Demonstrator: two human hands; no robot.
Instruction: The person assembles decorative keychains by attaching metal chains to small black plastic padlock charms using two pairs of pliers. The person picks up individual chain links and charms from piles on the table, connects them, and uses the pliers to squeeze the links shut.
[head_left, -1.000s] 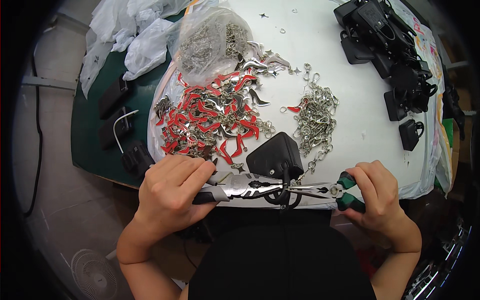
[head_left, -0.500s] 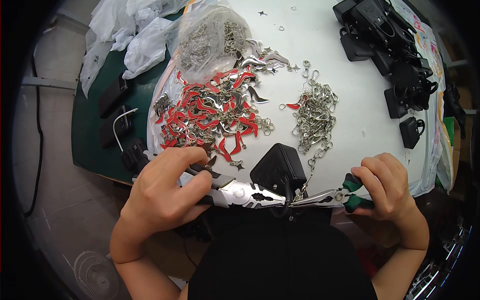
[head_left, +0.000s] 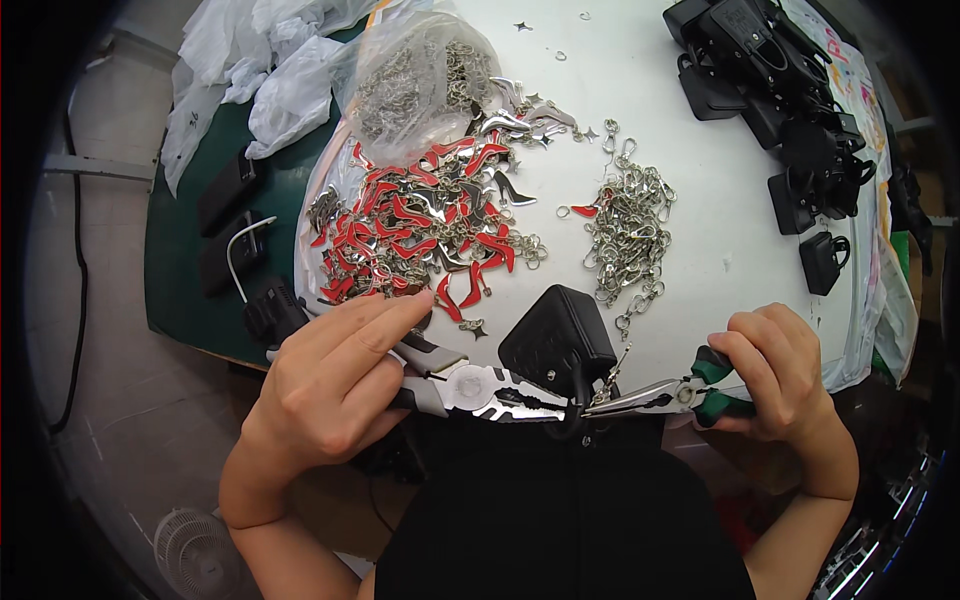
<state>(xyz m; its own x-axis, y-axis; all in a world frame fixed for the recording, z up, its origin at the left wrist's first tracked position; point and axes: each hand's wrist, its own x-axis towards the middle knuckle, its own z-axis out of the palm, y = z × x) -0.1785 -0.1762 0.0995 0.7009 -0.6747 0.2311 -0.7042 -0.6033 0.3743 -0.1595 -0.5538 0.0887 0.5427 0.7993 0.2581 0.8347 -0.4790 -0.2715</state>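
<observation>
My left hand (head_left: 325, 390) is closed round the handles of large combination pliers (head_left: 470, 390) with grey and black grips, its forefinger stretched along them. Their jaws stand slightly apart, pointing right. In my right hand (head_left: 775, 375) are green-handled needle-nose pliers (head_left: 680, 396), tips pointing left. Both tips almost meet at the table's front edge, before a black box-shaped device (head_left: 558, 335). A small silver chain piece (head_left: 610, 382) sticks up by the needle-nose tips; how it is gripped is too small to tell. Beyond lies a pile of silver chains with clasps (head_left: 632, 235).
Red and silver high-heel shoe charms (head_left: 405, 215) lie heaped left of the chains, below a clear bag of chain (head_left: 425, 90). Black power adapters (head_left: 790, 120) crowd the right side. White plastic bags (head_left: 290, 90) and black boxes (head_left: 230, 190) rest on the green surface.
The combination pliers' jaws have parted a little, and my left fingers have loosened and straightened. The right pliers have shifted slightly right. The small chain piece now stands apart from the pile's trailing end.
</observation>
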